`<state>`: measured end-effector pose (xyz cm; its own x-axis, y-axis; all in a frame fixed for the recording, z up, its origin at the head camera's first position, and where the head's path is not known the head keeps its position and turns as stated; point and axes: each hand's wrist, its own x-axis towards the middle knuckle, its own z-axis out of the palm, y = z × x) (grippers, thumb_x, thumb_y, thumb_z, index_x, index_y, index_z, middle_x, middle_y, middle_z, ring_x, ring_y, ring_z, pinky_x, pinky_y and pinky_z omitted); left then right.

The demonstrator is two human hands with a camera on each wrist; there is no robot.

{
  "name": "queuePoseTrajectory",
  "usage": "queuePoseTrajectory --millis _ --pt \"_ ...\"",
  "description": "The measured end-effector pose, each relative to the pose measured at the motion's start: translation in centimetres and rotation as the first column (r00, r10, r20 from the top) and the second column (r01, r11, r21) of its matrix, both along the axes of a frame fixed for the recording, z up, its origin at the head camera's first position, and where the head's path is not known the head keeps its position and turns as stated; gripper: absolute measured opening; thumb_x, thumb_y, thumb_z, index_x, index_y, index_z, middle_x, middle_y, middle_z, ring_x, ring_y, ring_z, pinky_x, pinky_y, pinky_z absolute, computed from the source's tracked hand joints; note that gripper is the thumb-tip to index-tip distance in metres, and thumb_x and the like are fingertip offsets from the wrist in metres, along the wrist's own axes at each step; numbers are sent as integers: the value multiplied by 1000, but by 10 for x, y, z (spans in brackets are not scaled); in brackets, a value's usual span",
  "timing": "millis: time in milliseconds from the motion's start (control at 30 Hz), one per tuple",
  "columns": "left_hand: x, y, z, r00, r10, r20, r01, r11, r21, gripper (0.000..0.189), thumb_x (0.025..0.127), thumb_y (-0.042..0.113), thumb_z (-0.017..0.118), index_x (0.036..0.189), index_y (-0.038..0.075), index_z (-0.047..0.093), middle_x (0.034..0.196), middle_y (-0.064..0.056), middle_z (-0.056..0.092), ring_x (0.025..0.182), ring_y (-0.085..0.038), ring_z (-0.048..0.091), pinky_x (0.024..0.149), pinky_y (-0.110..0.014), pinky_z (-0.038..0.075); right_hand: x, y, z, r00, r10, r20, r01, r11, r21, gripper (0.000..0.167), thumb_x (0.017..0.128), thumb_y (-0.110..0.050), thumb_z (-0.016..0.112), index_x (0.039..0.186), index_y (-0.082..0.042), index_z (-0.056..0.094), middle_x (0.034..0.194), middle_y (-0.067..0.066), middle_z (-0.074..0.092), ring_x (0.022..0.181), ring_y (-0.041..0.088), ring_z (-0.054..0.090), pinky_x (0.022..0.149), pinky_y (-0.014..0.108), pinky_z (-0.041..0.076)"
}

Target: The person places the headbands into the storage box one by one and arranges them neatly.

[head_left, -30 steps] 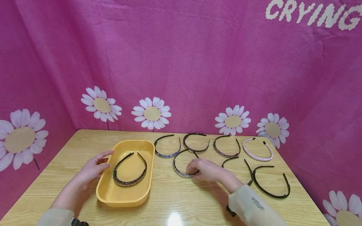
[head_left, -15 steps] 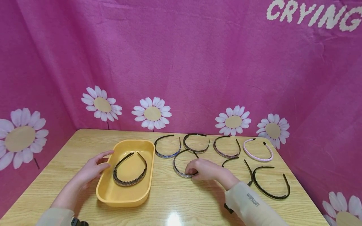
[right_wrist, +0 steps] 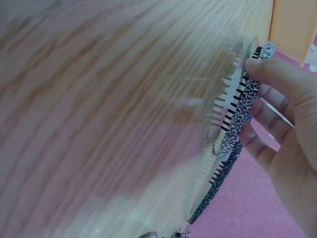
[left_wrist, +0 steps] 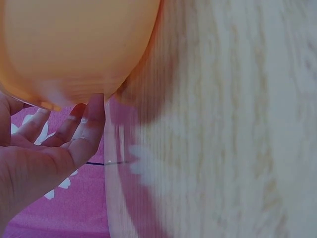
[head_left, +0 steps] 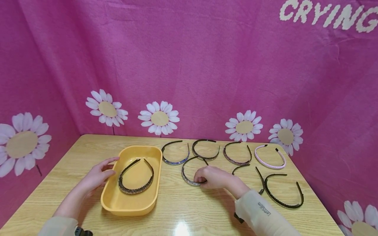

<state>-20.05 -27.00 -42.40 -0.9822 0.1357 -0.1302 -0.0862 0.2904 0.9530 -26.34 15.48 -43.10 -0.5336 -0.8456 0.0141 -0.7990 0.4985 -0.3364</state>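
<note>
My right hand point(head_left: 215, 177) pinches the front of a headband point(head_left: 189, 180) with silvery beads, standing low at the table. In the right wrist view its thumb point(right_wrist: 277, 74) lies on the toothed inner side, the other fingers behind the beaded band. At the left, my left hand point(head_left: 95, 175) holds the side of a yellow tray point(head_left: 130, 209). Its thumb is at the rim and its fingers point(left_wrist: 94, 124) reach the outer wall in the left wrist view. Inside the tray lies a dark headband point(head_left: 136, 190) with brownish beads.
Along the back are a blue-beaded headband point(head_left: 177, 162), a dark one point(head_left: 206, 158), a purplish one point(head_left: 236, 162) and a pink one point(head_left: 268, 165). A black headband point(head_left: 283, 204) lies at the right; another point(head_left: 260, 177) is partly behind my right arm. Pink cloth point(head_left: 189, 65) backs the table.
My right forearm has shifted slightly left, its fingers staying on the silvery headband. The left hand and the tray stay in place.
</note>
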Motion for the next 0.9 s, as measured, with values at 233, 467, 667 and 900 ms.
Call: queuePoseTrajectory --millis 233,467,667,900 --pt "-1 -1 -1 1000 1 3 -1 1000 6 59 92 4 46 147 2 25 137 -36 33 100 -24 58 76 -40 57 4 2 5 999 10 -42 -10 1000 -8 20 73 1 70 86 -13 68 76 -5 59 70 6 52 63 14 44" --pt "-1 -1 -1 1000 3 2 -3 1000 -5 59 92 4 46 147 2 26 137 -36 33 101 -25 59 76 -40 57 8 3 12 997 17 -76 -17 1000 -9 19 74 0 71 87 -14 67 76 -7 58 70 4 51 63 14 44" --pt "-2 -1 -1 1000 0 4 0 1000 -4 59 92 4 44 147 1 23 136 -36 35 103 -26 58 78 -41 56 12 5 20 996 27 -84 -30 999 -29 17 79 -5 71 94 -12 70 81 -4 64 73 8 58 67 14 49" --pt "-2 0 -2 1000 8 6 -8 1000 -4 59 92 4 44 147 2 23 136 -35 35 103 -26 57 78 -41 56 14 8 30 997 47 -63 -53 994 -95 15 80 -5 70 94 -10 69 81 -2 64 74 11 59 67 17 50"
